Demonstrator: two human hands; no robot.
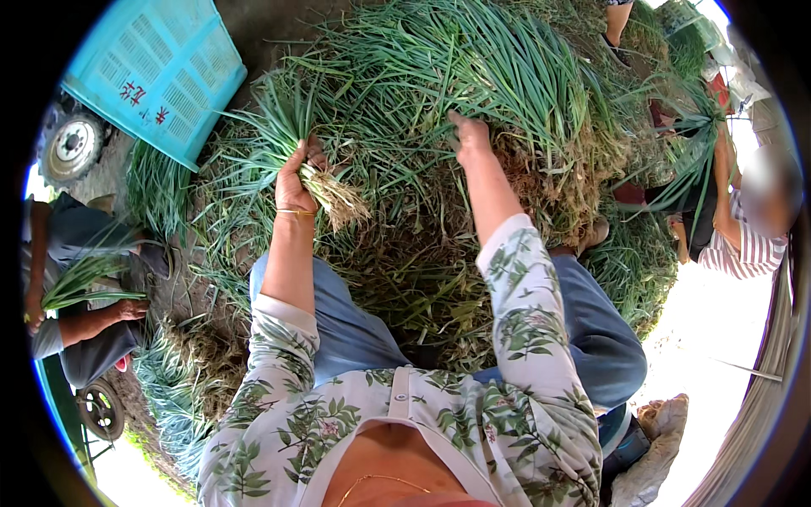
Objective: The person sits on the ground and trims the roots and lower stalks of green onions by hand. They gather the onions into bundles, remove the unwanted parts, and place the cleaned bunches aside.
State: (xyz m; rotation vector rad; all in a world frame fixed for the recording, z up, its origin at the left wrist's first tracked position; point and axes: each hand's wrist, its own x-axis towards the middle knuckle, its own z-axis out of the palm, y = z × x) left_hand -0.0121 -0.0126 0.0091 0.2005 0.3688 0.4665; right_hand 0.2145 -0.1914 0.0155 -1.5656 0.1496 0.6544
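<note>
My left hand (298, 174) grips a bunch of green onions (288, 127). The green leaves point up and away, and the pale stems end in a tuft of dry roots (339, 196) towards the lower right. My right hand (470, 134) reaches to the edge of a large heap of green onions (507, 70). Its fingers are apart, close to the leaves, and I see nothing held in it. In that heap the roots (570, 184) lie mostly on the right side, brown with soil. Loose leaves and trimmings (418, 279) cover the ground between my knees.
A blue plastic crate (171, 76) bearing writing stands tilted at upper left, near a wheel (73, 146). Co-workers sit on both sides; one hand (130, 309) shows left, and a person at right holds green onions (697, 133). More onions (168, 380) lie at lower left.
</note>
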